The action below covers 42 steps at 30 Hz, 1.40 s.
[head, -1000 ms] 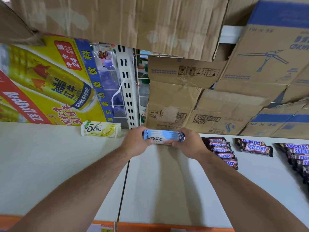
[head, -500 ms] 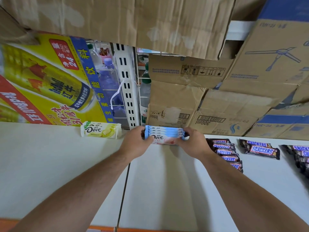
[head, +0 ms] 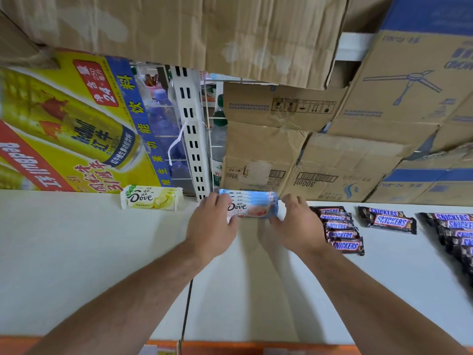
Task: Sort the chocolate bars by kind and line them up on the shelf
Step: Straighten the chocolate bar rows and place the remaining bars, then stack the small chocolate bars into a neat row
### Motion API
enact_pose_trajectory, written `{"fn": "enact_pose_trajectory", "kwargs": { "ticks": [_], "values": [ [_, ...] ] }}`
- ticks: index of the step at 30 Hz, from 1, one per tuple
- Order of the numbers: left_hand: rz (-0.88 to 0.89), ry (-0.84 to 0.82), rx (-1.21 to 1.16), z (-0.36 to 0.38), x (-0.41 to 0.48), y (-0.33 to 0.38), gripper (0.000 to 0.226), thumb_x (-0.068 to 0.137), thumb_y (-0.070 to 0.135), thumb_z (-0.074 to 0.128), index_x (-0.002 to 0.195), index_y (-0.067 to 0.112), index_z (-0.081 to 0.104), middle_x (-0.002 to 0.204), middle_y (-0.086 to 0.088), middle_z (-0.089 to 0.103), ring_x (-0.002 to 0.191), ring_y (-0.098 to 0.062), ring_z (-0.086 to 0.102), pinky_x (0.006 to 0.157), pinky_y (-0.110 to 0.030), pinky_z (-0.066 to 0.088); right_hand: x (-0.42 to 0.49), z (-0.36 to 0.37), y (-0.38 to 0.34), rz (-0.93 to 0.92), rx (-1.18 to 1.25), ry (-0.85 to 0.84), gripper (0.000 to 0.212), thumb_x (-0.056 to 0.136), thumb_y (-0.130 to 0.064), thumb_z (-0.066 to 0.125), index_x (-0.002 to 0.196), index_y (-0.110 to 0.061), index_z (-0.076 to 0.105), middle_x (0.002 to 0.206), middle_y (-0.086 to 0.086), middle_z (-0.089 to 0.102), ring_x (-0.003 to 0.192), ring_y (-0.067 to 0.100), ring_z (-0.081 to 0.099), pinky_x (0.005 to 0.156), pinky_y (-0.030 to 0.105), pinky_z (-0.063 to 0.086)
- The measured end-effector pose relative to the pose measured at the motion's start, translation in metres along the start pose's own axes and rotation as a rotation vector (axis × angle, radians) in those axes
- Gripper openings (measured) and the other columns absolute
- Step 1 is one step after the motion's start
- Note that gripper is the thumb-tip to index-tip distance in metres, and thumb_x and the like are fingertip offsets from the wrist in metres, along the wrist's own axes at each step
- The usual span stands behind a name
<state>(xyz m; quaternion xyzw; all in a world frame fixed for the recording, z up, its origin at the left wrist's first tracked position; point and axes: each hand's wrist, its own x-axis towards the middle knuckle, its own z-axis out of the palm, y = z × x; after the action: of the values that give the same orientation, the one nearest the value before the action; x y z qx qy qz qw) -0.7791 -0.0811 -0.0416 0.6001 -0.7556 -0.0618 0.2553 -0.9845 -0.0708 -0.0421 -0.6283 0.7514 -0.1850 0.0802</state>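
Squaring up the stack of blue Dove bars (head: 249, 204) looks to me like the step in hand. The stack lies flat on the white shelf (head: 102, 265), right at the back, just in front of the cardboard boxes (head: 268, 155) and just beside the slotted upright (head: 192, 139).

My left hand (head: 212, 224) pinches the stack's left end, thumb at the front edge and fingers curled over the back, probably to keep the wrappers from fanning out. My right hand (head: 297, 221) sits at the other end with fingers loose and spread. Only its thumb touches the front corner, a bracing touch, not a grip.

The yellow Dove bar (head: 152, 198) lies alone to the left, near the Red Bull carton (head: 64, 129). To the right the Snickers are already grouped: a front-to-back row (head: 340, 229), a pair (head: 387, 220) and another row at the frame edge (head: 455, 231). So the blue stack fits between the kinds, and I judge the sorting well along.
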Motion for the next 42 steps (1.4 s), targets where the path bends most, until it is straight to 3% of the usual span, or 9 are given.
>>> {"fn": "enact_pose_trajectory", "kwargs": {
  "ticks": [3,7,15,21,27,32,37,40,42],
  "values": [
    [0.204,-0.199,0.13,0.0,-0.01,0.017,0.035,0.084,0.041,0.055,0.113,0.021,0.059,0.111,0.0,0.057,0.109,-0.024,0.05,0.089,-0.038,0.045,-0.028,-0.005,0.002,-0.077,-0.093,-0.042,0.042,0.079,-0.042,0.06,0.114,-0.019,0.055,0.107,0.001,0.056,0.093,0.027,0.062,0.068,0.035,0.049],
    [0.303,-0.374,0.109,0.01,-0.017,0.032,0.041,0.084,0.045,0.053,0.119,0.025,0.058,0.12,0.002,0.056,0.118,-0.021,0.044,0.096,-0.036,0.041,-0.059,-0.013,0.01,-0.122,-0.138,-0.143,0.042,0.076,-0.04,0.056,0.114,-0.023,0.06,0.107,-0.002,0.059,0.097,0.022,0.061,0.07,0.033,0.053],
    [0.323,-0.467,0.022,0.026,-0.022,0.065,0.045,0.083,0.047,0.056,0.123,0.027,0.054,0.119,0.003,0.055,0.117,-0.02,0.045,0.096,-0.037,0.042,-0.091,-0.036,0.049,-0.036,-0.081,-0.076,0.041,0.08,-0.036,0.062,0.12,-0.028,0.06,0.116,-0.01,0.058,0.101,0.015,0.06,0.069,0.027,0.044],
    [0.239,-0.479,-0.091,0.045,-0.015,0.115,0.071,0.075,0.053,0.063,0.136,0.024,0.04,0.136,0.004,0.047,0.127,-0.016,0.04,0.1,-0.031,0.037,-0.07,-0.073,0.098,-0.111,-0.07,0.019,0.043,0.074,-0.038,0.068,0.115,-0.024,0.064,0.11,-0.005,0.063,0.1,0.021,0.058,0.07,0.029,0.047],
    [0.095,-0.517,-0.184,0.069,0.007,0.168,0.104,0.057,0.054,0.074,0.144,0.029,0.023,0.146,0.004,0.039,0.133,-0.018,0.035,0.098,-0.024,0.029,-0.016,-0.09,0.149,-0.229,-0.227,-0.236,0.093,0.065,-0.06,0.073,0.142,-0.021,0.041,0.138,-0.002,0.049,0.12,0.025,0.045,0.102,0.034,0.039],
    [-0.016,-0.609,-0.066,0.079,0.027,0.187,0.107,0.04,0.061,0.078,0.129,0.029,0.029,0.13,0.011,0.044,0.12,-0.02,0.036,0.094,-0.037,0.044,0.021,-0.088,0.157,-0.307,-0.228,-0.447,0.108,0.053,-0.062,0.076,0.142,-0.019,0.033,0.139,-0.005,0.042,0.114,0.024,0.055,0.09,0.036,0.051],
    [-0.049,-0.681,-0.01,0.08,0.041,0.192,0.093,0.039,0.056,0.081,0.117,0.034,0.036,0.096,0.019,0.045,0.11,-0.016,0.036,0.076,-0.031,0.049,0.046,-0.089,0.152,-0.378,-0.237,-0.622,0.101,0.045,-0.058,0.085,0.126,-0.021,0.039,0.119,-0.007,0.048,0.1,0.02,0.058,0.085,0.039,0.053],
    [-0.041,-0.734,0.038,0.077,0.049,0.195,0.111,0.039,0.056,0.082,0.136,0.034,0.031,0.118,0.014,0.05,0.12,-0.016,0.034,0.091,-0.034,0.048,0.052,-0.089,0.15,-0.377,-0.231,-0.64,0.096,0.043,-0.056,0.087,0.12,-0.023,0.041,0.114,-0.003,0.049,0.095,0.02,0.057,0.084,0.038,0.053],
    [-0.011,-0.752,0.065,0.078,0.051,0.195,0.127,0.041,0.056,0.083,0.148,0.03,0.021,0.139,0.008,0.038,0.13,-0.017,0.029,0.106,-0.035,0.039,0.052,-0.089,0.15,-0.367,-0.247,-0.632,0.091,0.041,-0.056,0.088,0.114,-0.025,0.043,0.112,-0.002,0.046,0.09,0.019,0.057,0.078,0.034,0.052]
  ]
}}
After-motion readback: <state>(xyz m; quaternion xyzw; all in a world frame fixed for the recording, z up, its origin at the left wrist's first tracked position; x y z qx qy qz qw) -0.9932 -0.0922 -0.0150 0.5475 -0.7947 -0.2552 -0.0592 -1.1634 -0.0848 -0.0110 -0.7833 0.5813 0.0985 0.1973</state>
